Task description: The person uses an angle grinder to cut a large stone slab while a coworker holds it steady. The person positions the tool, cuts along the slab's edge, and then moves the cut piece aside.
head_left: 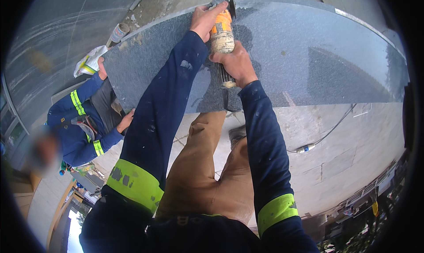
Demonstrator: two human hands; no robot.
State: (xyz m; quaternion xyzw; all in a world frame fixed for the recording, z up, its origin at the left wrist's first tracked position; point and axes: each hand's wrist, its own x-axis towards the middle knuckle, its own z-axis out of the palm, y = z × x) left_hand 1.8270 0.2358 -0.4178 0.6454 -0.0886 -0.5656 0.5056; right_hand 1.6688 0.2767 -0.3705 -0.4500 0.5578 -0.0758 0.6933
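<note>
An orange angle grinder, its body smeared with pale dust, sits between both of my hands above a long grey stone slab. My left hand is closed round its head end, near the thin dark cutting disc. Farther back on the tool, my right hand wraps the rear of the body. The disc stands upright by the slab's far edge; whether it touches the stone I cannot tell. From the grinder's rear a dark cord drops over the slab's near edge.
At the left a co-worker in a navy jacket has both hands on the slab's end. A white bag and a tub lie beyond. A cable with a blue-and-white connector runs across the paved floor at right.
</note>
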